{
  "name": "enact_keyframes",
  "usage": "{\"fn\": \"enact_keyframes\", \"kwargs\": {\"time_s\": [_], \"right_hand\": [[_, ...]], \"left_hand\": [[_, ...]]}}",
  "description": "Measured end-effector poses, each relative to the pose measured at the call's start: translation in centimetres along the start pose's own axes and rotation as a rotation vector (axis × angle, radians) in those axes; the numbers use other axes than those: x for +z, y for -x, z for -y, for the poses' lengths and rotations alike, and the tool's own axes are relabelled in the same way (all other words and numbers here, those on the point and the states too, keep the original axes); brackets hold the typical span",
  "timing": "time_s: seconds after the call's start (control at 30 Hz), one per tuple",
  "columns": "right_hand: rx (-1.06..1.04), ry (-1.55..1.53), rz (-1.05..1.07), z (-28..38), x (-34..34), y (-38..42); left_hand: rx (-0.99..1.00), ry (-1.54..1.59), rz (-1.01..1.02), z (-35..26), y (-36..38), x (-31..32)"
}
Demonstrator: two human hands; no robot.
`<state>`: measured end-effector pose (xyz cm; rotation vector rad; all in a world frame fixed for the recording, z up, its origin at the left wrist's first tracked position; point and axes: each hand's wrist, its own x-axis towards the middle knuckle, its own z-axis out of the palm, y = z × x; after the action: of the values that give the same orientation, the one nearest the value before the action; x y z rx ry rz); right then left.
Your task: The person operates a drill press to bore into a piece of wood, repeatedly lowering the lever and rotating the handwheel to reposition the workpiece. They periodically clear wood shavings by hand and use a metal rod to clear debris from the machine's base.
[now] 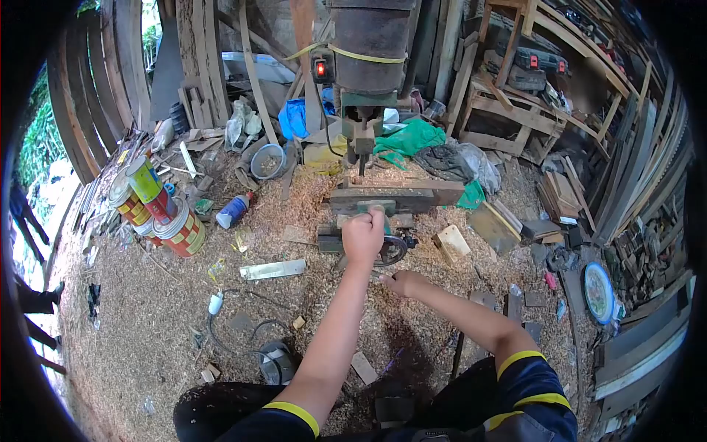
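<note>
A drilling machine (362,125) stands upright at the top centre, its bit pointing down over a wooden piece (390,199) held in the machine's vise. My left hand (363,234) is closed on the top front part of the vise, just below the wood. Lower and to the right, my right hand (403,283) is closed round a thin handle beside the handwheel (390,251). A red light glows on the switch box (319,68) left of the machine's body.
Paint cans (179,230) and a blue spray can (233,211) stand or lie at the left. A wood block (451,244) lies right of the vise. A metal strip (272,269), a cable and shavings cover the ground. Planks (626,169) lean at the right.
</note>
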<state>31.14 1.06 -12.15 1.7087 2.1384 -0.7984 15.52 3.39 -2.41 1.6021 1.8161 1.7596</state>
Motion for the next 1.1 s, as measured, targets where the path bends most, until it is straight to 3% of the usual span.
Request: {"fn": "enact_keyframes", "kwargs": {"time_s": [0.13, 0.2, 0.23, 0.3, 0.4, 0.53, 0.6, 0.7, 0.93, 1.0, 1.1], "right_hand": [[-0.037, -0.028, -0.038, -0.3, 0.2, 1.0], [-0.01, -0.007, 0.163, 0.9, -2.0, 1.3], [-0.016, -0.011, 0.159, 0.6, -1.6, 1.1], [-0.126, -0.004, -0.045, -1.0, 0.1, 0.7], [-0.236, -0.059, -0.177, -2.5, 2.0, 0.0], [-0.206, 0.003, -0.16, -1.9, 0.9, 0.7], [-0.359, -0.099, -0.152, -3.4, 1.0, 0.9], [-0.429, -0.035, -0.224, -3.4, 1.9, 0.1], [-0.361, -0.002, -0.23, -2.6, 1.4, 1.8], [-0.246, 0.146, -0.19, -0.7, -0.3, 3.2], [-0.321, 0.145, -0.199, -1.7, 0.0, 2.4]], "left_hand": [[0.0, 0.013, -0.001, -0.3, 0.1, -0.1], [0.005, 0.0, 0.001, -0.1, -0.1, -0.1], [-0.002, 0.004, -0.001, 0.0, 0.1, -0.1], [-0.007, 0.0, -0.01, 0.0, 0.0, 0.0], [-0.021, 0.028, -0.001, -0.1, 0.1, -0.1], [-0.071, 0.033, 0.026, -0.5, 0.1, -0.6], [-0.024, 0.041, 0.018, -0.1, 0.1, -0.3], [-0.047, 0.046, 0.004, 0.0, 0.3, -0.2], [-0.002, 0.041, 0.003, 0.1, 0.6, -0.2], [-0.041, 0.038, 0.006, -0.5, 0.3, -0.4], [-0.036, 0.047, 0.013, -0.4, 0.3, -0.5]]}}
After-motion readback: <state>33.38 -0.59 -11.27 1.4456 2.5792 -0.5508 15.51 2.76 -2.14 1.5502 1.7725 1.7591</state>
